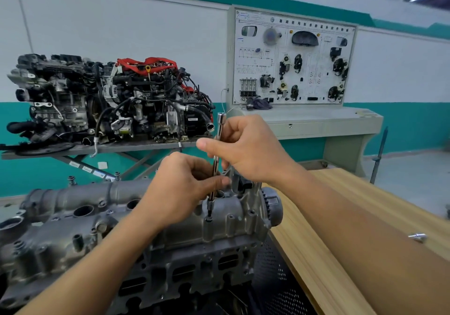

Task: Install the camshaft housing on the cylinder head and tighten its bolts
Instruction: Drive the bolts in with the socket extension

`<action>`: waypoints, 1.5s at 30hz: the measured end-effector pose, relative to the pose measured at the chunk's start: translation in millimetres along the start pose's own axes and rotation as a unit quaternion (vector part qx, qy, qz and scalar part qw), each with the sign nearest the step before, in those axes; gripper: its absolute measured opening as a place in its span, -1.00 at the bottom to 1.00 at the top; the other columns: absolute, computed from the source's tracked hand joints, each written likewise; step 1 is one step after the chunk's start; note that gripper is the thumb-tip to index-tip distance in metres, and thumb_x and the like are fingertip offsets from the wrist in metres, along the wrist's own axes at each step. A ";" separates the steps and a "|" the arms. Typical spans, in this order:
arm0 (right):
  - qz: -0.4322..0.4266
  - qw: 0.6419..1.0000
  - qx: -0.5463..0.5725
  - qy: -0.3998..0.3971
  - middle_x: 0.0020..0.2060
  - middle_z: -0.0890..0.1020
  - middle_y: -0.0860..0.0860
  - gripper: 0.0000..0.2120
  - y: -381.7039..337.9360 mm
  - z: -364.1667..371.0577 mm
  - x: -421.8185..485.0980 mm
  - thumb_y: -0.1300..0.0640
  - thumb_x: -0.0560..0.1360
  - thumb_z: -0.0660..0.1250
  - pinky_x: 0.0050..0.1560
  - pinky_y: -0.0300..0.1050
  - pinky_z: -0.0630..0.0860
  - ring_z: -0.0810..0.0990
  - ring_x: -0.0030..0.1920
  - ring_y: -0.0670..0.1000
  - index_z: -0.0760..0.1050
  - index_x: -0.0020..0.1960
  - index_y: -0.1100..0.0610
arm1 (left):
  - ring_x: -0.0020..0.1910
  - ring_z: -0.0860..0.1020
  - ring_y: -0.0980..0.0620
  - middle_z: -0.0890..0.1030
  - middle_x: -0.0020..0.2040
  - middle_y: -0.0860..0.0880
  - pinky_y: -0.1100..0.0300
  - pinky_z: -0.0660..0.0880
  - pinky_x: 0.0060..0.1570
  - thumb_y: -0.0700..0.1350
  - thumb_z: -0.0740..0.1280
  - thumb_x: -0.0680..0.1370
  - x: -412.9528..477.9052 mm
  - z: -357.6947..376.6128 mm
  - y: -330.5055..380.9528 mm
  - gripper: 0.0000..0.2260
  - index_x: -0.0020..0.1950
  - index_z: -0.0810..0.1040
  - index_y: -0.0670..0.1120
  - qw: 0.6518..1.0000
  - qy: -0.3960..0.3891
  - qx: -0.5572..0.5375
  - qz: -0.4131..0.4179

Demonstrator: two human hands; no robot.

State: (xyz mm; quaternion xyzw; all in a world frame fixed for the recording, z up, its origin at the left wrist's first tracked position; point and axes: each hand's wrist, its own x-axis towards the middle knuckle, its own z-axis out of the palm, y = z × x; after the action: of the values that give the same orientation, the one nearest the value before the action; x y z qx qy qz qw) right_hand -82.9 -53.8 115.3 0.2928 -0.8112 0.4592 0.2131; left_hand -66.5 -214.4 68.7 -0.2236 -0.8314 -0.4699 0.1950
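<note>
The grey camshaft housing [73,207] lies on top of the cylinder head [185,261] in the lower left. A long chrome extension bar [220,129] stands almost upright, its dark bit set on a bolt [209,219] near the housing's right end. My right hand [246,149] pinches the bar's upper part. Lower down, my left hand [182,188] pinches its shaft just above the housing. The middle of the bar is hidden behind my fingers.
A wooden bench top [328,217] runs along the right, with a small chrome socket [417,237] lying on it. Behind stand a complete engine [109,98] on a metal stand and a training panel [292,59] on a grey cabinet.
</note>
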 end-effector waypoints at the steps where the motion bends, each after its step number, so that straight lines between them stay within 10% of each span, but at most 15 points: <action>1: 0.002 1.000 -0.006 -0.001 -0.39 0.68 0.15 -0.65 -1.3 -0.9 0.7 0.01 0.46 0.52 -0.39 -0.15 0.55 0.61 -0.45 0.08 0.59 -0.20 0.31 | -0.45 0.58 0.03 0.69 -0.38 -0.02 0.16 0.56 -0.37 -0.03 0.52 0.46 0.5 -0.7 0.2 -0.86 -0.29 0.70 0.00 1.000 -0.008 0.003 0.000; 4: 0.017 0.997 0.044 -0.055 -0.23 0.73 0.14 -0.80 -5.5 -8.0 3.0 0.10 0.56 0.41 -0.44 -0.27 0.46 0.61 -0.41 -0.04 0.63 -0.10 0.25 | -0.17 0.71 -0.11 0.74 -0.22 -0.03 -0.10 0.64 -0.02 -0.13 0.41 0.57 1.9 -5.9 0.5 -0.90 -0.12 0.71 -0.05 0.997 -0.071 0.000 -0.012; 8: 0.016 0.991 0.077 -0.105 -0.10 0.75 0.04 -0.88 -7.2 -14.9 3.6 0.26 0.61 0.31 -0.44 -0.34 0.43 0.59 -0.38 -0.07 0.62 -0.04 0.15 | 0.02 0.71 0.06 0.75 -0.04 -0.01 0.07 0.61 0.12 -0.17 0.29 0.64 3.1 -14.9 7.2 -0.84 0.01 0.67 -0.02 0.985 -0.159 -0.047 -0.052; 13: 0.000 1.000 0.014 -0.013 -0.36 0.70 0.12 -0.78 -6.7 -5.0 1.9 0.14 0.50 0.48 -0.42 -0.23 0.47 0.57 -0.45 -0.04 0.55 -0.27 0.16 | -0.42 0.58 -0.01 0.69 -0.34 -0.08 0.02 0.56 -0.32 0.11 0.47 0.47 1.0 -8.2 12.0 -0.78 -0.16 0.70 -0.04 0.997 -0.066 0.038 -0.019; 17: 0.004 0.998 -0.025 0.048 -0.44 0.62 0.07 -0.69 -6.5 1.6 2.0 0.00 0.43 0.54 -0.32 -0.04 0.52 0.53 -0.44 -0.03 0.51 -0.29 0.16 | -0.41 0.64 -0.08 0.68 -0.39 -0.05 -0.01 0.60 -0.31 0.01 0.53 0.45 3.4 -4.2 8.2 -0.79 -0.30 0.68 -0.08 0.998 0.042 0.041 -0.001; 24: 0.032 0.992 0.069 -0.096 -0.07 0.72 0.20 -0.94 -14.1 -12.0 -0.6 0.28 0.58 0.34 -0.45 -0.37 0.42 0.54 -0.40 -0.08 0.60 0.01 0.23 | -0.05 0.70 -0.08 0.74 -0.07 -0.06 -0.16 0.60 0.08 -0.14 0.34 0.62 7.3 -15.1 11.4 -0.85 -0.03 0.70 -0.12 0.994 -0.111 0.024 0.000; 30: 0.032 0.998 0.052 -0.031 -0.28 0.72 0.14 -0.86 -13.2 -3.3 -2.2 0.22 0.53 0.43 -0.47 -0.25 0.49 0.64 -0.44 0.00 0.64 -0.18 0.26 | -0.43 0.40 0.02 0.54 -0.46 -0.03 0.07 0.43 -0.36 0.04 0.50 0.48 1.5 -5.5 3.2 -0.76 -0.28 0.65 -0.09 0.998 -0.031 0.060 0.003; 41: -0.004 0.994 -0.027 0.110 -0.47 0.66 0.08 -0.71 -17.1 21.3 -8.4 0.15 0.48 0.49 -0.48 -0.18 0.56 0.62 -0.55 -0.08 0.59 -0.34 0.29 | -0.48 0.57 0.24 0.61 -0.47 0.23 0.35 0.45 -0.39 -0.08 0.43 0.57 -3.7 0.1 -1.5 -0.75 -0.32 0.58 0.06 0.993 -0.060 0.102 0.010; 45: -0.011 0.992 -0.038 0.123 -0.48 0.65 0.11 -0.67 -17.7 26.4 -8.0 0.11 0.48 0.48 -0.46 -0.15 0.56 0.61 -0.56 -0.07 0.57 -0.33 0.32 | -0.38 0.65 0.15 0.73 -0.25 0.03 0.13 0.61 -0.22 -0.18 0.38 0.59 1.9 -9.8 4.5 -0.84 -0.18 0.65 -0.12 0.989 -0.117 0.087 0.010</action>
State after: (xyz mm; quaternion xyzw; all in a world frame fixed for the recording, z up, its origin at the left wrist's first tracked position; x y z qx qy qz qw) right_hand -67.2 -81.7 108.5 0.2351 -0.7923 0.4581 0.3272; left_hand -64.5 -220.4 77.5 -0.2678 -0.8838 -0.3646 0.1196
